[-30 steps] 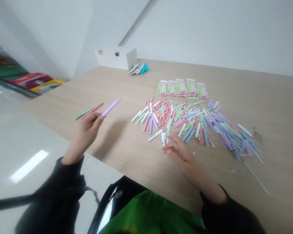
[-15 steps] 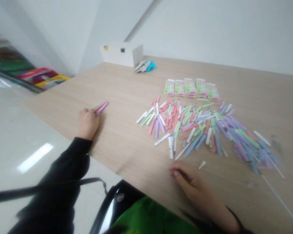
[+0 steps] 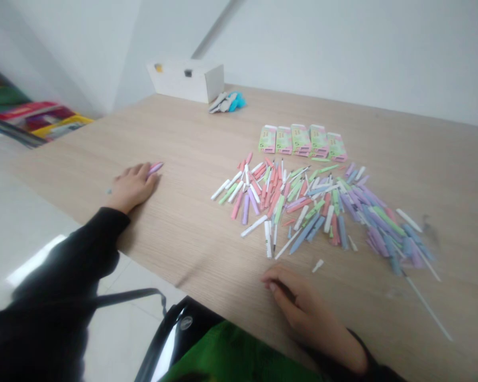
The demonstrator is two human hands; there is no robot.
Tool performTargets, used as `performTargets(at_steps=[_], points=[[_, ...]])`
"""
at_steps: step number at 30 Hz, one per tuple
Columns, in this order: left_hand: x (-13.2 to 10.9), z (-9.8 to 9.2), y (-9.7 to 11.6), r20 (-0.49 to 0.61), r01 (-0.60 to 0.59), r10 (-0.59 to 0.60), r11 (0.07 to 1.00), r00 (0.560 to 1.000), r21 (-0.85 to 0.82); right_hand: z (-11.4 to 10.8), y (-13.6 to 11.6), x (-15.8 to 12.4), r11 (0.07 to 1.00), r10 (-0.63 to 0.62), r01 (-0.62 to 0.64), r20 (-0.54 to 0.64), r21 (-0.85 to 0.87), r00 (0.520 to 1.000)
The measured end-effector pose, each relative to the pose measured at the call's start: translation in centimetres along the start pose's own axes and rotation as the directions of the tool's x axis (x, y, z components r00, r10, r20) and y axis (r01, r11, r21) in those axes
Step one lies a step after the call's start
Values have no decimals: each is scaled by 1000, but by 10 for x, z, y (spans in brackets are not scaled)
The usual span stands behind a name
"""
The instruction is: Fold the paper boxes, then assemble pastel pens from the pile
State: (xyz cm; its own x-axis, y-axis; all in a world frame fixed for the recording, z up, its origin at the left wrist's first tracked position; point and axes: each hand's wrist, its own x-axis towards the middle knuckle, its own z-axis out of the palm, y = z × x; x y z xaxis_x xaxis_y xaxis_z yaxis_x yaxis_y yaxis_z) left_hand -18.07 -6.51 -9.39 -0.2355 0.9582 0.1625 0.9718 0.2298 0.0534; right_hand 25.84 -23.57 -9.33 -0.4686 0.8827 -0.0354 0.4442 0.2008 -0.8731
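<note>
At the left of the table, my left hand [image 3: 131, 185] lies flat with its fingers stretched over a few pens. Pink and purple pen tips [image 3: 155, 167] stick out past its thumb side, and a small blue-green end [image 3: 109, 191] shows at the opposite side; the palm hides the rest. My right hand [image 3: 292, 294] rests loosely curled near the front edge, and nothing shows in its fingers. Just beyond it spreads a heap of pen parts [image 3: 276, 196] in white, red, green, purple and blue. A small white piece [image 3: 317, 265] lies close to the right hand.
Several small green-and-pink boxes [image 3: 300, 139] stand in a row behind the heap. Farther back are a white box [image 3: 183, 82] and a grey and blue crumpled item [image 3: 228, 102]. Thin white rods [image 3: 428, 307] jut out at the right. A black chair part [image 3: 187, 321] is below the table edge.
My left hand has gone from closed around the pens to lying flat over them, a little farther left. The whole view has shifted slightly; my right hand keeps its pose.
</note>
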Motion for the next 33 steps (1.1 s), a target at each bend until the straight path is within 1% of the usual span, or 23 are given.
performTargets(at_steps=[1, 2, 6, 9, 12, 14, 15, 17, 19, 20, 22, 23, 25, 28, 30, 33], points=[[4, 2, -2, 58, -14, 15, 1000, 998, -4, 0, 0, 0, 1000, 5, -5, -1, 10, 1000], [8, 4, -4, 86, -22, 22, 1000, 996, -10, 0, -1, 0, 1000, 8, -8, -3, 18, 1000], [8, 6, -6, 71, -23, 24, 1000, 997, -17, 1, 0, 0, 999, -13, 14, -12, 34, 1000], [1, 2, -1, 30, -9, 10, 1000, 1000, -30, 2, 1, -1, 999, -30, 32, -56, 37, 998], [-5, -6, 10, -89, 23, -27, 999, 996, -48, -1, 5, -7, 998, -18, 27, -170, 52, 985], [-9, -14, 23, -155, 16, -27, 997, 988, -70, -5, 11, -13, 998, 20, -5, -237, 65, 971], [-10, -18, 32, -160, -10, -4, 996, 987, -86, -8, 13, -16, 997, 42, -25, -258, 71, 965], [-14, -28, 56, -124, -97, 82, 987, 989, -125, -13, 17, -21, 995, 83, -62, -286, 82, 955], [-21, -36, 86, -79, -212, 201, 961, 976, -179, -16, 19, -25, 993, 101, -78, -295, 89, 950], [-25, -40, 102, -57, -266, 260, 941, 964, -210, -16, 19, -27, 993, 103, -79, -294, 91, 950], [-33, -43, 132, 5, -361, 383, 876, 924, -320, -15, 17, -30, 993, 94, -70, -284, 93, 954], [-37, -42, 146, 32, -374, 406, 866, 913, -332, -14, 17, -31, 993, 90, -66, -275, 94, 957], [-44, -38, 166, 45, -370, 405, 871, 913, -324, -11, 16, -32, 993, 95, -71, -270, 97, 958], [-52, -29, 182, 32, -359, 384, 887, 923, -291, -8, 18, -33, 990, 123, -96, -279, 108, 952], [-57, -27, 186, 30, -356, 378, 893, 925, -277, -7, 19, -33, 988, 131, -101, -286, 116, 949], [-67, -28, 189, 41, -354, 378, 896, 925, -268, -6, 21, -33, 988, 126, -93, -294, 124, 948]])
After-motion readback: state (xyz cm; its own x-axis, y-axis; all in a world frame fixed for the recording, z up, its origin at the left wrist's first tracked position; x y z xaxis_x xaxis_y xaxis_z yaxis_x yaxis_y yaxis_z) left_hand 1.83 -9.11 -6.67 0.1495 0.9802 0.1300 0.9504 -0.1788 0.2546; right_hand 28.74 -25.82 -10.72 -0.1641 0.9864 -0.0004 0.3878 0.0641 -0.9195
